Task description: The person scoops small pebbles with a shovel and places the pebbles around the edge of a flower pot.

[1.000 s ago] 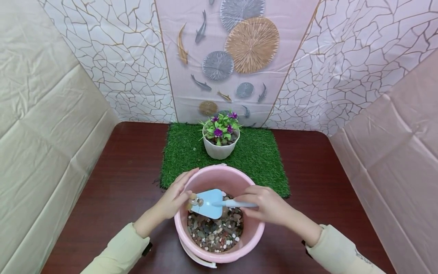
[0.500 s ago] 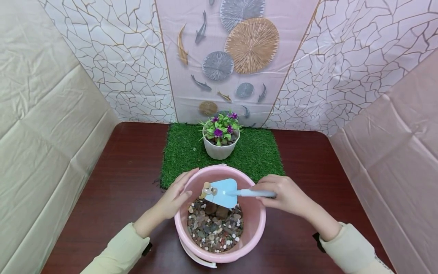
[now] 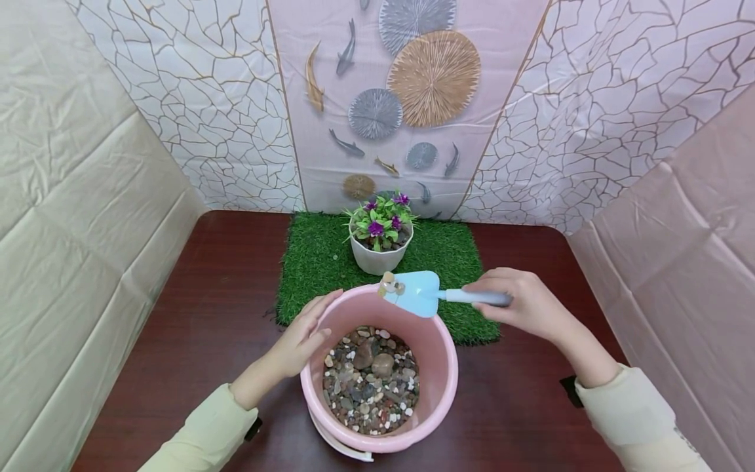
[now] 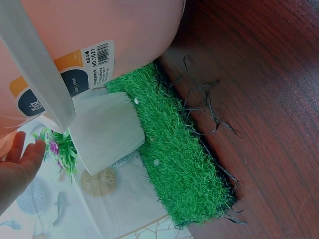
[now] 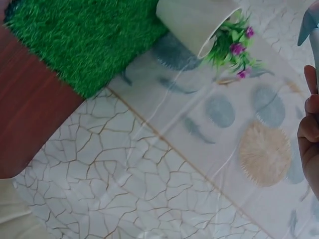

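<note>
A pink bucket (image 3: 433, 426) stands near the table's front edge, with mixed pebbles (image 3: 374, 393) and two larger brown stones inside. Along its left rim lies my left hand (image 3: 299, 341), fingers fairly straight on the outer side and thumb over the inside. My right hand (image 3: 525, 301) grips the grey-white handle of a light blue hand trowel (image 3: 420, 293). The trowel is above the bucket's far rim, carrying several tan and clear pebbles (image 3: 390, 284) at its tip. In the right wrist view only part of the right hand (image 5: 310, 132) shows at the edge.
Just beyond the bucket, a white flowerpot (image 3: 377, 261) with a purple-flowered plant (image 3: 386, 219) stands on a green artificial grass mat (image 3: 315, 252). The dark red-brown table (image 3: 230, 288) extends to both sides. A white bucket handle (image 3: 339, 446) hangs at the front.
My right hand has lifted the trowel and its pebbles up from inside the bucket, away and rightward, to above the far rim. The larger brown stones have come into sight. My left hand stays put.
</note>
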The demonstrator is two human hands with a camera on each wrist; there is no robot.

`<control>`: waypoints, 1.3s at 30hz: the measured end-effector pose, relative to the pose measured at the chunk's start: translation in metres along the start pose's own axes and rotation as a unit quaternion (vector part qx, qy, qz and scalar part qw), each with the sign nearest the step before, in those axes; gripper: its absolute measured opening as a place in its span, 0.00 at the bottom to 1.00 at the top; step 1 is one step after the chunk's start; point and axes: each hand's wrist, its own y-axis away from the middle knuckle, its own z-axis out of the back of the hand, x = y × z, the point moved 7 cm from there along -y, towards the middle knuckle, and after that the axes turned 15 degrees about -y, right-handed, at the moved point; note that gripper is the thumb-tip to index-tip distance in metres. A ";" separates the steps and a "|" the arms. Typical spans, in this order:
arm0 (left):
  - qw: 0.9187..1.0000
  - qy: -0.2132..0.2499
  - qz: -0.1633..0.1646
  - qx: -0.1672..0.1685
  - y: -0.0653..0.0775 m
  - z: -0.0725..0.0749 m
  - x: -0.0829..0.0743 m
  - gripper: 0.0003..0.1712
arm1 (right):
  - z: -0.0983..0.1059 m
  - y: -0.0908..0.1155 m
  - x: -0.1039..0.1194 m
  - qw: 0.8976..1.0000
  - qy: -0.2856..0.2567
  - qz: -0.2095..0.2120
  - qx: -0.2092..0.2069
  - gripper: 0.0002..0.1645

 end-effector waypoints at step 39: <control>1.000 0.008 0.007 0.005 0.001 0.000 -0.001 0.34 | 0.014 -0.007 -0.103 0.975 0.069 -0.213 -0.005 0.13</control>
